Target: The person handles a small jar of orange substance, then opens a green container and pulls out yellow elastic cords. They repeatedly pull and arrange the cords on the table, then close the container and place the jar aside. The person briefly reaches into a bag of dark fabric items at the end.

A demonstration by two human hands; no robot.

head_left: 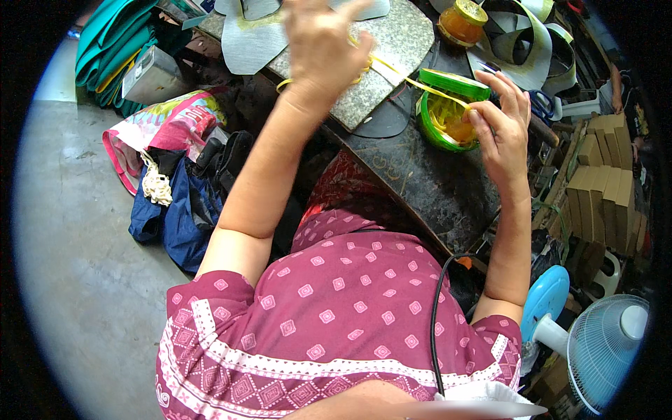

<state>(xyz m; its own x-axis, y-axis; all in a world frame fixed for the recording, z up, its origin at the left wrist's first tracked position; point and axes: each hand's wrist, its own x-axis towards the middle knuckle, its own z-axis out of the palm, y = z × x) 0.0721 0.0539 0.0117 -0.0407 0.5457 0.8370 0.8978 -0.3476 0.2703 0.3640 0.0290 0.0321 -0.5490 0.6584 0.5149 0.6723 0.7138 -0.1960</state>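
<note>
While right hand [507, 133] pinches yellow strip [438, 92] | left hand [322, 52] blurred, grip unclear | tabletop [434, 199] spans tub [448, 145] to edge

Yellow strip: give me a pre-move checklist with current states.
1. Right hand has the strip: ok, it looks pinched at the thumb.
2. Left hand has the strip: cannot tell, motion blur.
3. Strip free of slack between the hands: ok, the visible run is nearly straight.
4. Green tub open: ok, yellow contents show.
5. Slab uncovered: not ok, grey pieces overlap it.
6. Jar closed: cannot tell from this angle.
</note>
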